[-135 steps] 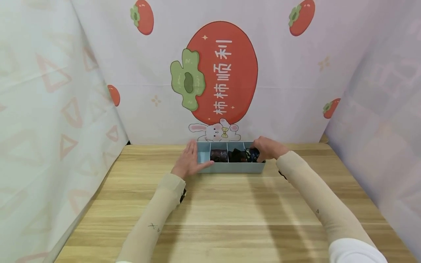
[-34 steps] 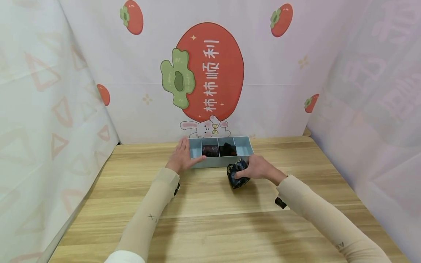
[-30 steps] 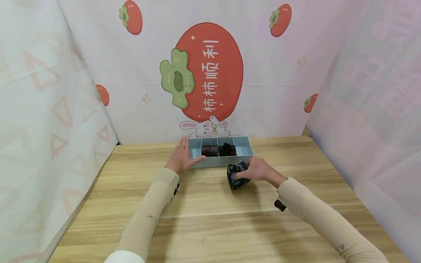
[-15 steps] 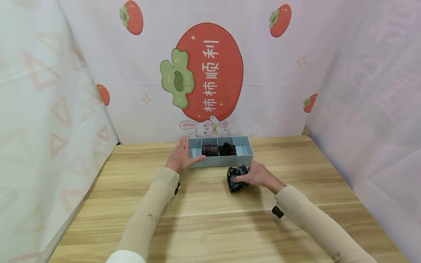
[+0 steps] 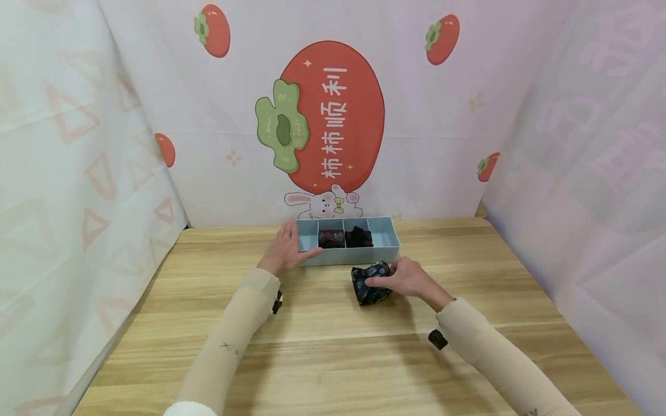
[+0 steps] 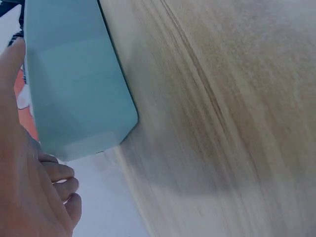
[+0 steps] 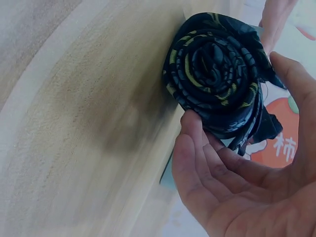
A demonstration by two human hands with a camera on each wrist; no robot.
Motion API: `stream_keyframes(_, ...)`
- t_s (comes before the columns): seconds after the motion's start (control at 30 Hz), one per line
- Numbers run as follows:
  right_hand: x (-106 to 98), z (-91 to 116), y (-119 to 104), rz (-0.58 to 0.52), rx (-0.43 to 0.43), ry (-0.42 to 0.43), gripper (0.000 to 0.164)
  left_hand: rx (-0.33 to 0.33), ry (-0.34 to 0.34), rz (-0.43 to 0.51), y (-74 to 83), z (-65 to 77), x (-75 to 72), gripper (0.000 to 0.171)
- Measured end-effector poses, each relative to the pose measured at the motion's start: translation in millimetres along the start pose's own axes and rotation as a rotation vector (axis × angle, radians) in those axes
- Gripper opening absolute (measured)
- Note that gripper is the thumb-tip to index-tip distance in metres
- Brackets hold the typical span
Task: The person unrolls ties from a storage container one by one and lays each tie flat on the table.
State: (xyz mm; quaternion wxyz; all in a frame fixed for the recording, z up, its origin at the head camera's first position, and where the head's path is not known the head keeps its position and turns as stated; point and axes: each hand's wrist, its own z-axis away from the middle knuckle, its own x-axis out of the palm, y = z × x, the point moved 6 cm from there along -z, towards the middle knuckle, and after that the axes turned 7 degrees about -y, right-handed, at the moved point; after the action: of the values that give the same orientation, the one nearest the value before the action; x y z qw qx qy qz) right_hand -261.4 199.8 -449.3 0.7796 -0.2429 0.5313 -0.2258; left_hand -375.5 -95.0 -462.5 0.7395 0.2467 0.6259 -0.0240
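A dark, gold-and-blue patterned necktie (image 5: 372, 284), rolled into a spiral, is in my right hand (image 5: 408, 278) in front of the box's right half. In the right wrist view, the coil of the roll (image 7: 212, 74) faces the camera, with thumb and fingertips on its side and a loose end hanging by it. My left hand (image 5: 283, 251) rests against the left end of a pale blue divided box (image 5: 354, 256), fingers straight, thumb along the front rim. Two dark rolled items (image 5: 332, 238) sit in its middle compartments; its outer compartments hold nothing.
The box stands at the back of a wooden table (image 5: 322, 358), close to a white curtain (image 5: 229, 196) printed with persimmons and a rabbit. More pale fabric hangs along the left and right sides. Each wrist wears a small black device (image 5: 437, 339).
My right hand has lifted the rolled necktie from the box's right compartment and brought it forward over the table. In the last second it shifts slightly nearer and turns. My left hand stays at the box.
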Motion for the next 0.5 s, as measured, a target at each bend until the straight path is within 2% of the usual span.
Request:
stream_keyframes(0.1,1.7,0.5,2.1,-0.002,-0.021,-0.015,0.067,0.017,0.073,-0.001,-0.3,14.2,-7.5,0.105)
stream_keyframes(0.23,3.0,2.1,5.9,-0.007,-0.06,-0.03,0.055,0.041,0.244,-0.002,5.9,41.1,-21.7,0.079)
stream_keyframes(0.33,2.9,4.5,9.2,-0.024,-0.077,-0.033,0.049,0.124,0.343,0.019,21.9,61.9,-26.9,0.051)
stream_keyframes(0.4,2.7,6.1,11.1,-0.038,-0.078,-0.026,0.053,0.196,0.348,0.057,37.7,72.5,-24.4,0.037)
stream_keyframes(0.5,3.7,7.2,12.6,-0.057,-0.072,-0.012,0.057,0.27,0.263,0.136,62.3,82.1,-12.1,0.03)
